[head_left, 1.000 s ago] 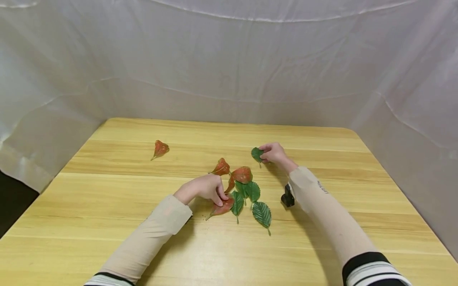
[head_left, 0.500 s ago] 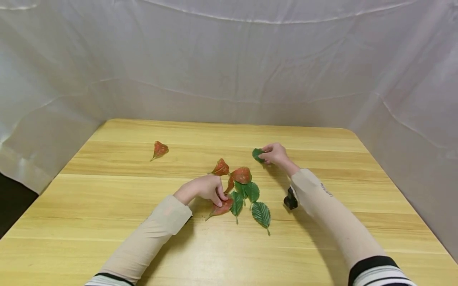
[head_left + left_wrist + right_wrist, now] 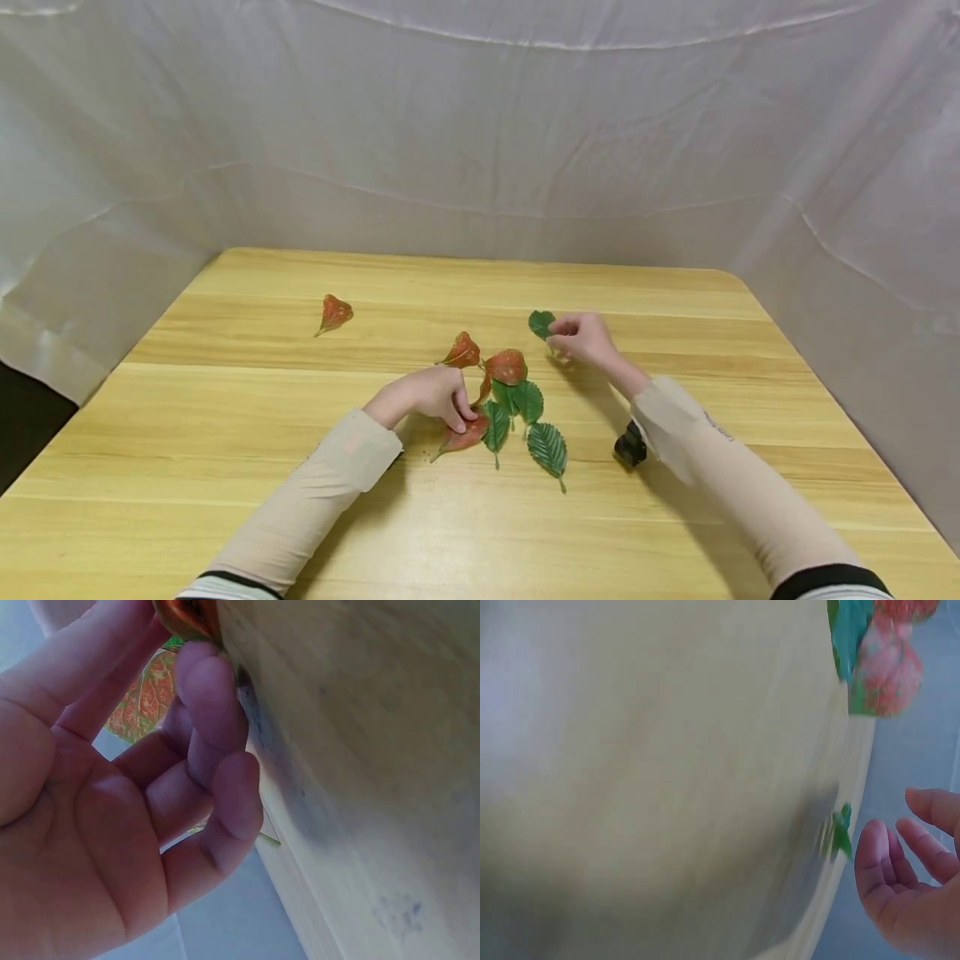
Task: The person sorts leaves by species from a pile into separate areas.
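My left hand pinches a red leaf low over the wooden table, the leaf's stem pointing to the near left. Up close in the left wrist view, the thumb and index finger meet at this red leaf, and the other fingers curl loosely. My right hand is farther back to the right, holding nothing, with thumb and fingertips apart. Just left of its fingertips a green leaf lies on the table. The right wrist view shows a gap between this green leaf and the fingers.
Mid-table, red leaves and green leaves form an overlapping cluster. One ribbed green leaf lies nearer me, and a lone red leaf lies back left. Pale fabric encloses the wooden table behind and beside.
My right hand has let go of the green leaf and drawn back slightly to the right and nearer me. The left hand has stayed in place on its red leaf.
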{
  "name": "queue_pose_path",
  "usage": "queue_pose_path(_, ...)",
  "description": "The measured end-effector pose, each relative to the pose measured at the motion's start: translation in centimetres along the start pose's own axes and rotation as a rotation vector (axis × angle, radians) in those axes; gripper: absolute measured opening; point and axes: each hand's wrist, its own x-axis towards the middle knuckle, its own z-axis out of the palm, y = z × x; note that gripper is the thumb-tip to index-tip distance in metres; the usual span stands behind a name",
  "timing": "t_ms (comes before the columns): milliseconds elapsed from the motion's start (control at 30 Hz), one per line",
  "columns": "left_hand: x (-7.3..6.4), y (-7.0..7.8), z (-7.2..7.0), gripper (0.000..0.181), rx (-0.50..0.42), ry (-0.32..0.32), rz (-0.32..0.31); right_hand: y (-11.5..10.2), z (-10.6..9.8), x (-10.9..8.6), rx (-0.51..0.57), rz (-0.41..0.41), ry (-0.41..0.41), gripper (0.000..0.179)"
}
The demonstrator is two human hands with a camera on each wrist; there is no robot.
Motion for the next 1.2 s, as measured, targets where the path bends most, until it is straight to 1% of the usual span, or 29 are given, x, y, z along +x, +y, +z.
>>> queue_pose_path(200, 0.0, 0.1, -0.1, 0.016, 0.014, -0.004, 0.009, -0.2, 0.4, -1.7, 0.019, -0.053, -0.039, 0.026)
queue_pose_path(567, -0.1, 0.1, -0.1, 0.017, 0.023, -0.008, 0.01, -1.0, 1.0, -4.5, 0.076, -0.122, -0.148, 0.025)
queue_pose_path(800, -0.2, 0.2, -0.1, 0.016, 0.026, -0.011, 0.007, -0.7, 1.1, -6.2, 0.086, -0.168, -0.217, 0.022)
queue_pose_path(933, -0.3, 0.3, -0.1, 0.016, 0.02, -0.01, 0.004, -0.2, 0.9, -7.2, 0.093, -0.162, -0.267, 0.022)
queue_pose_path(1067, -0.3, 0.3, -0.1, 0.016, 0.024, -0.009, 0.012, 0.5, 1.0, -8.1, 0.115, -0.131, -0.325, 0.024)
queue_pose_path(1200, -0.3, 0.3, -0.1, 0.017, 0.034, -0.005, 0.021, 0.7, 0.9, -8.8, 0.122, -0.142, -0.353, 0.025)
